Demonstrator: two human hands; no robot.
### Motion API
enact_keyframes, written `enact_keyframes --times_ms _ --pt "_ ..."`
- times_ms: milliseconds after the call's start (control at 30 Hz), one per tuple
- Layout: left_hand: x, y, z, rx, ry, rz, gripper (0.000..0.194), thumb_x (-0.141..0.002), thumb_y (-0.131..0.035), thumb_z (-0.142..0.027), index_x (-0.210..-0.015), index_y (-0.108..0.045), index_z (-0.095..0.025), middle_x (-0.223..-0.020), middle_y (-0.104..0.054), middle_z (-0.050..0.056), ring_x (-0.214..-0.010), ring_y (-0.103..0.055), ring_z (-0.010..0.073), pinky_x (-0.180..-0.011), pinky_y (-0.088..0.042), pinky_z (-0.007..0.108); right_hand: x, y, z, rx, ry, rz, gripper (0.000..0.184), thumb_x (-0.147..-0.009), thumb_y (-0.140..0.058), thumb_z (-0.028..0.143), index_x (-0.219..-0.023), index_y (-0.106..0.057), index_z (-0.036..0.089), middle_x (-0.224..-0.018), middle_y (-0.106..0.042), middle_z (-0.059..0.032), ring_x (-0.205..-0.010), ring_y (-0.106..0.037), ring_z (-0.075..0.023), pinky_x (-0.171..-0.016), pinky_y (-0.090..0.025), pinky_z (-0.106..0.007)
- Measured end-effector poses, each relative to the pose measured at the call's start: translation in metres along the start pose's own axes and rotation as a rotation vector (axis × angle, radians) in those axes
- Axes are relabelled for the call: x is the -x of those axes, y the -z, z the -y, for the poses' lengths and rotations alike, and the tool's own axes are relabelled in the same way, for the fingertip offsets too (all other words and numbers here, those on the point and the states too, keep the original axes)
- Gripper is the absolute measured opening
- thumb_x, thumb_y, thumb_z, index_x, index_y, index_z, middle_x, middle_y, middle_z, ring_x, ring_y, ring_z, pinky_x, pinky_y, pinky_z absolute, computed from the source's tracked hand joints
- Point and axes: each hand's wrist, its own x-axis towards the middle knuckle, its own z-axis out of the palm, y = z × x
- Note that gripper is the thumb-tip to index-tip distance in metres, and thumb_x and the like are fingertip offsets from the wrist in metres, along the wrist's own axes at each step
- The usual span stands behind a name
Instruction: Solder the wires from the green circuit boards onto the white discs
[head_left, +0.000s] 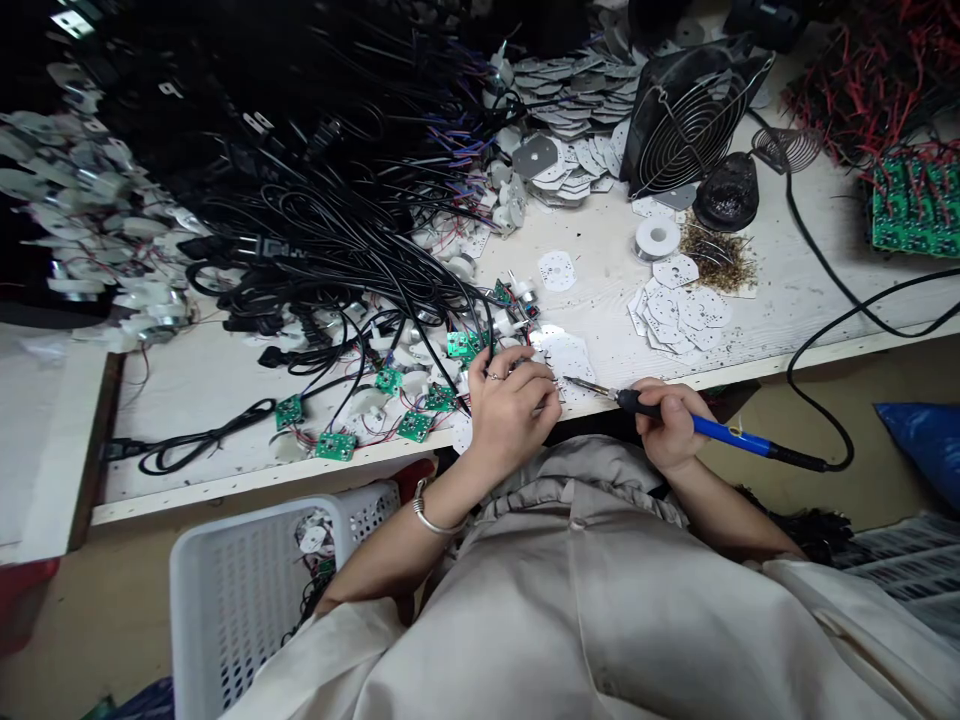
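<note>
My right hand (670, 424) is wrapped round the blue and black grip of a soldering iron (724, 432). The iron's tip points left, above white octagonal plates (566, 360) near the table's front edge. At the left of the tip, my left hand (516, 408) has its fingers curled and drawn together. What they pinch is hidden behind them; a black cable runs down to this hand. Small green circuit boards (415, 425) with red wires and white motors (367, 410) lie beside it on the left.
Black power cords (337, 230) heap up at the back left. A fan (690, 120), a solder spool (658, 238), a dark iron holder (727, 190) and stacked white plates (681, 312) stand to the right. A white basket (225, 560) sits below the table's edge.
</note>
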Motion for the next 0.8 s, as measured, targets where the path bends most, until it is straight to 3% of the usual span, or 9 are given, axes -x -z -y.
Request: enact_keyframes --times_ms 267,467,800 --pt "0.0007 -0.0032 -0.0003 -0.048 -0.051 -0.039 0.013 -0.085 -0.064 -0.017 -0.074 -0.066 -0.023 -0.087 -0.076 -0.002 -0.109 -0.063 0.0249 -0.103 -0.03 0.051 0.0001 0.0029 -0.0011 0.021 0.017 0.042 0.026 -0.092 -0.054 0.033 -0.076 -0.07 0.02 -0.071 -0.066 0.0004 -0.034 -0.044 -0.0066 -0.035 -0.034 -0.025" --pt "0.0003 -0.0033 -0.0014 -0.061 -0.04 -0.025 0.014 -0.085 -0.063 -0.017 -0.073 -0.066 -0.023 -0.086 -0.075 -0.002 -0.11 -0.063 0.0253 -0.103 -0.031 0.051 -0.0009 0.0027 0.0004 0.07 0.031 0.073 0.026 -0.093 -0.054 0.033 -0.076 -0.07 0.021 -0.056 -0.057 0.0035 -0.036 -0.045 -0.0093 -0.04 -0.04 -0.027" --pt "0.0004 -0.0034 -0.0012 -0.054 -0.012 0.011 0.014 -0.082 -0.063 -0.015 -0.073 -0.068 -0.023 -0.086 -0.075 -0.001 -0.111 -0.062 0.0268 -0.103 -0.03 0.053 -0.0021 0.0029 0.003 0.123 0.011 0.129 0.029 -0.094 -0.052 0.036 -0.075 -0.069 0.02 -0.063 -0.063 0.0018 -0.034 -0.044 -0.0081 -0.039 -0.041 -0.026"
